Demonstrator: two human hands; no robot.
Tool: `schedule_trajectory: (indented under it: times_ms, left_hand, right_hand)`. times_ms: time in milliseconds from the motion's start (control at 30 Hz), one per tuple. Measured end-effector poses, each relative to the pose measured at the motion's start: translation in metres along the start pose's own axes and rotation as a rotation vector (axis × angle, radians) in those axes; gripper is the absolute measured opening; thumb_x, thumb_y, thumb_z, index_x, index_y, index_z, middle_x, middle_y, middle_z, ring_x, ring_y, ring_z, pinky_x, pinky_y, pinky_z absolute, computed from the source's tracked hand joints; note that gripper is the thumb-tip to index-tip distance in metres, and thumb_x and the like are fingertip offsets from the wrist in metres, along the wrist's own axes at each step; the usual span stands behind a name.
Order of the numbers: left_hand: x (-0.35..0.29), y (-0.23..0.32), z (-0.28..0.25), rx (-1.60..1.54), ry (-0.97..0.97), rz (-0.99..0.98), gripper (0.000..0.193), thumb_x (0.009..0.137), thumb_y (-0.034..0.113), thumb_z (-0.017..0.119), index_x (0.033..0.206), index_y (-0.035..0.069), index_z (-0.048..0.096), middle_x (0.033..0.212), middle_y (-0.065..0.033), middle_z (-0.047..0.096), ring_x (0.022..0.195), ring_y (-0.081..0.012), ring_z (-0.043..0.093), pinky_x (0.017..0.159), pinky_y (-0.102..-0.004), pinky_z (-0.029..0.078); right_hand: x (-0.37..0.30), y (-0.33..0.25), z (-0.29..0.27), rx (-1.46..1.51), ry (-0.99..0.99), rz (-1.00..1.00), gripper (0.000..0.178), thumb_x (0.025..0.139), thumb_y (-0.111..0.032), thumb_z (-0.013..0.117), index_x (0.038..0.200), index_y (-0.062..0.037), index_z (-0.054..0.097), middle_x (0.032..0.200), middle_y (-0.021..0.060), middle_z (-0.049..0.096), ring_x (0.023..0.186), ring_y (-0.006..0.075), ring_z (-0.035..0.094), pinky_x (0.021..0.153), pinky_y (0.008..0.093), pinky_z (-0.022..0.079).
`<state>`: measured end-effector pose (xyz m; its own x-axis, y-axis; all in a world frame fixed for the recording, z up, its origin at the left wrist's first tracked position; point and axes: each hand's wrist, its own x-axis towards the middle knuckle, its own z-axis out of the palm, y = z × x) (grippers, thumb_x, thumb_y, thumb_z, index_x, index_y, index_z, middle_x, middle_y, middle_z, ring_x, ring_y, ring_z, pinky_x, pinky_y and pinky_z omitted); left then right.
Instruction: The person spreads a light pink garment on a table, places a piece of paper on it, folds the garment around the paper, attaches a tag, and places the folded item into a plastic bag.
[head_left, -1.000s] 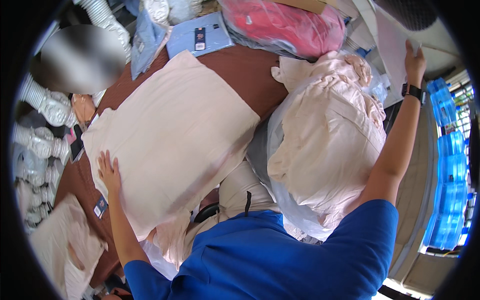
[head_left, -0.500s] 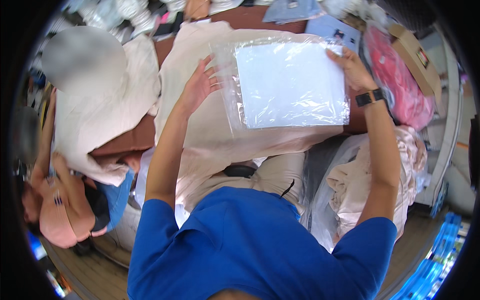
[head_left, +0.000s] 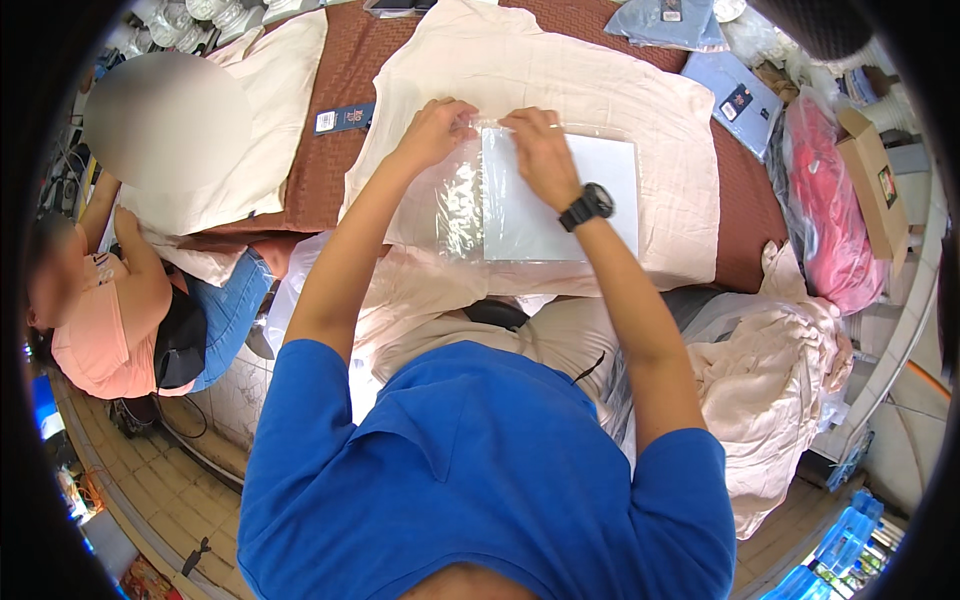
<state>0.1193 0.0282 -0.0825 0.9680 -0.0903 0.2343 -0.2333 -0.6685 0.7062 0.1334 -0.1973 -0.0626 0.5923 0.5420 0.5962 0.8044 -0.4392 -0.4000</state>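
Observation:
A clear plastic bag (head_left: 460,215) with a white sheet (head_left: 605,200) inside lies over a spread cream garment (head_left: 560,75) on the brown-covered table. My left hand (head_left: 438,132) is closed at the bag's far left corner, its fingertips pinching the film. Close beside it, my right hand (head_left: 541,155), with a black watch at the wrist, pinches the bag's far edge by the sheet's left corner. Part of the sheet is hidden under my right hand and forearm.
On the left, a person (head_left: 115,310) sits with another cream garment (head_left: 270,120). A dark tag (head_left: 344,118) lies between the garments. Folded blue garments (head_left: 735,100), a bagged pink bundle (head_left: 825,200) and a cardboard box (head_left: 872,185) are at right. Cream cloth (head_left: 760,390) is heaped beside my lap.
My right hand has moved left from the sheet's far right corner to its left side. My left hand, spread before, has closed on the bag. The bag now lies lower against the garment.

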Motion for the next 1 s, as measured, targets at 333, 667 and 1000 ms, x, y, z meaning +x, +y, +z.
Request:
schedule_trajectory:
  times_ms: [333,667,1000]
  left_hand:
    - [-0.002,0.000,0.004,-0.133,0.085,0.099,0.006,0.085,0.000,0.067,0.090,-0.001,0.065,0.089,-0.0139,0.065,0.085,-0.0295,0.064,0.077,-0.0373,0.050]
    - [-0.012,0.010,-0.004,-0.134,0.177,0.146,0.007,0.094,0.006,0.061,0.099,0.003,0.058,0.092,-0.0105,0.058,0.094,-0.0269,0.058,0.086,-0.0362,0.047]
    - [-0.040,0.000,-0.049,-0.029,0.236,0.071,0.035,0.088,0.002,0.063,0.122,0.007,0.058,0.130,-0.0098,0.056,0.125,-0.0295,0.049,0.106,-0.0417,0.038]
  right_hand:
    - [-0.022,0.002,0.045,-0.052,-0.015,0.154,0.033,0.090,-0.013,0.063,0.123,-0.0185,0.070,0.115,0.0058,0.058,0.107,0.0295,0.050,0.094,0.0439,0.043]
    - [-0.021,0.002,0.045,-0.052,-0.026,0.186,0.034,0.090,-0.014,0.064,0.122,-0.0215,0.071,0.115,0.0054,0.059,0.109,0.0292,0.050,0.096,0.0436,0.043]
    - [-0.021,-0.002,0.039,-0.070,-0.078,0.243,0.033,0.090,-0.023,0.066,0.123,-0.0209,0.070,0.119,0.0054,0.057,0.113,0.0292,0.047,0.098,0.0439,0.042]
